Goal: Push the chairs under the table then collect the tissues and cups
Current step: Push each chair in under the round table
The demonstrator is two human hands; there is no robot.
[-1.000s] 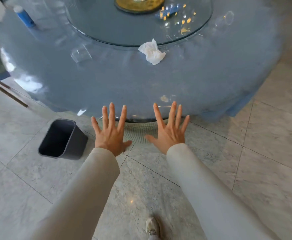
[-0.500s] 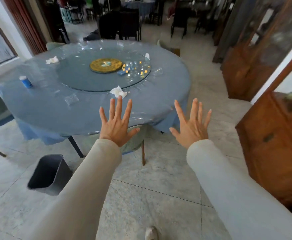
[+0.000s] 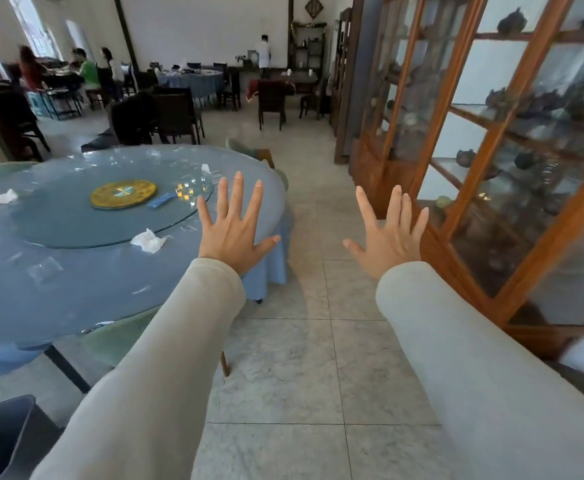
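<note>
Head's swung up toward the room, both the left hand [image 3: 234,233] and right hand [image 3: 385,241] splayed empty, so that far chair [image 3: 249,149] and the clear cups [image 3: 45,268] on the surface [image 3: 117,289] could easily get missed.

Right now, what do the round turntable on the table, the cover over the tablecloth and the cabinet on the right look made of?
Turntable: clear glass, judging by the glossy reflections and the cloth showing through. Table cover: probably thin clear plastic film, wrinkled and shiny over blue cloth. Cabinet: varnished reddish wood framing glass panes, with shelves visible behind.
</note>
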